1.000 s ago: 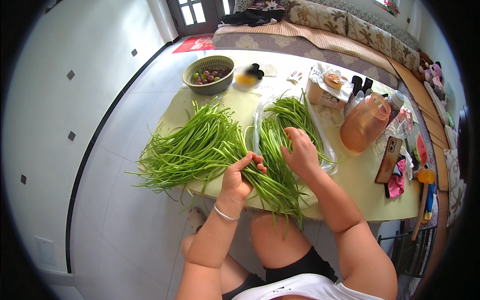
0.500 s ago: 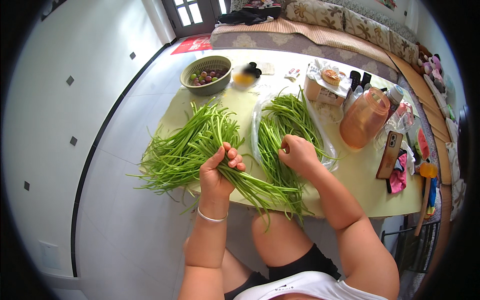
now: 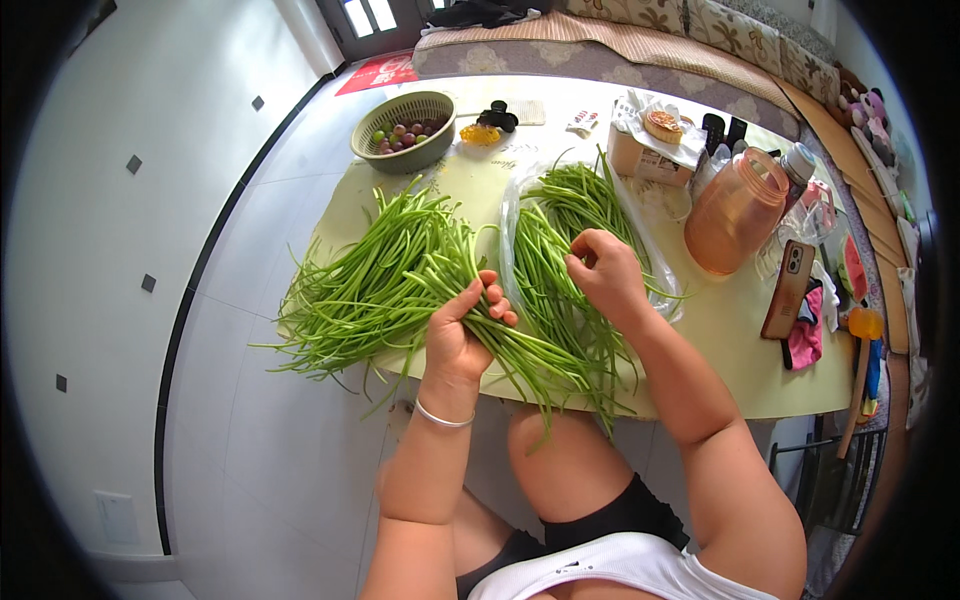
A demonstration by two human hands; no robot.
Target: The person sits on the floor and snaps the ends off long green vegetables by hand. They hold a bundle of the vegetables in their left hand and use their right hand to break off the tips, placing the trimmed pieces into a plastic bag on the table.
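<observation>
My left hand [image 3: 467,325] is closed around a bunch of long, thin green stalks [image 3: 530,352], whose lower ends hang over the table's front edge above my knee. Just beyond and to its left, a loose heap of the same stalks [image 3: 365,290] spreads over the table. My right hand [image 3: 608,272] hovers over an open clear plastic bag [image 3: 508,215] with more green stalks [image 3: 575,200] on it. Its thumb and fingers are pinched together; whatever is between them is too small to make out.
On the pale yellow table [image 3: 740,385] stand a basket of grapes [image 3: 440,148], a black hair claw [image 3: 498,116], a box [image 3: 650,160] with a pastry [image 3: 662,125], an orange jug [image 3: 735,215] and a phone [image 3: 788,290] leaning on pink cloth. A sofa [image 3: 600,75] runs behind.
My right hand has lifted slightly away from the stalks in the bag. My left hand has shifted a little rightward with its bunch. The whole view has tilted slightly.
</observation>
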